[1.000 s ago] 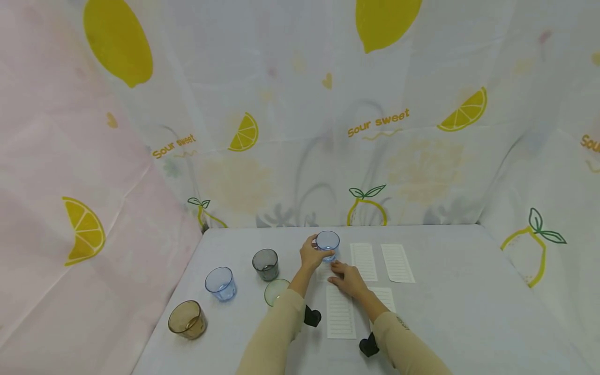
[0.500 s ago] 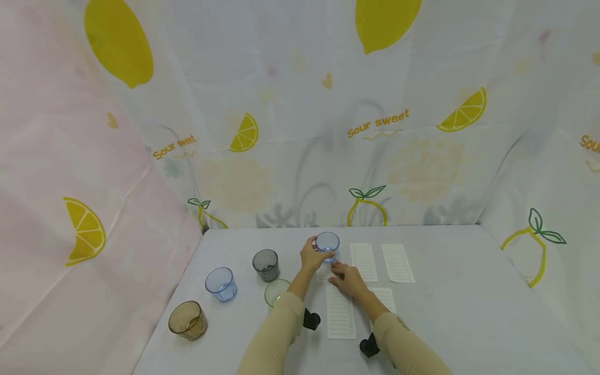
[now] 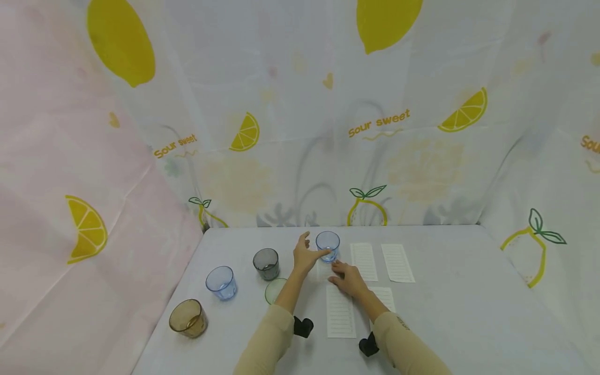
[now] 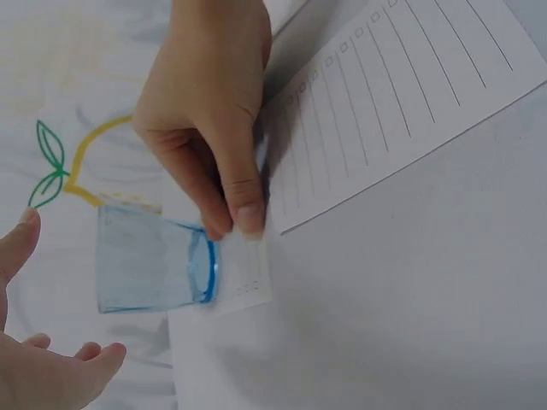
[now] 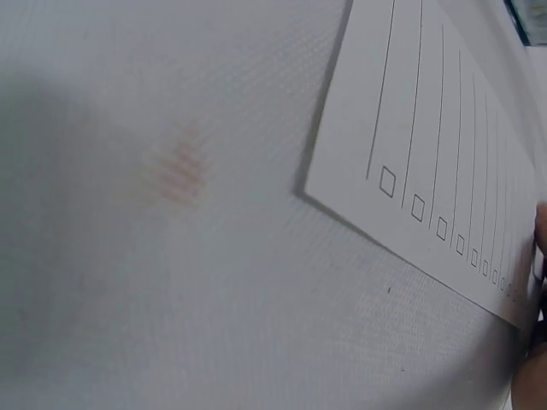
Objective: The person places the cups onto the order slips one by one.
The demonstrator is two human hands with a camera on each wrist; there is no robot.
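Note:
A blue glass [image 3: 328,247] stands upright at the back of the table, its base on a lined paper sheet [image 4: 256,290]. Beside it on the left is my left hand [image 3: 305,258], thumb and fingers spread apart and holding nothing; the thumb overlaps the glass in the head view, while the left wrist view shows a gap. With its fingertips, my right hand [image 3: 349,279] presses the paper right by the glass's base. Only a sliver of that hand shows in the right wrist view. Another checklist sheet [image 3: 340,312] lies just in front of the right hand.
To the left stand a grey glass [image 3: 265,264], a second blue glass [image 3: 221,283], an amber glass [image 3: 188,319] and a green glass [image 3: 274,290], partly behind my left forearm. More sheets [image 3: 363,262] lie on the right. A lemon-print curtain [image 3: 281,172] hangs behind the table.
My left hand has let go of the blue glass and moved a little left, its fingers spreading. The glass stays in place. My right hand has not visibly moved.

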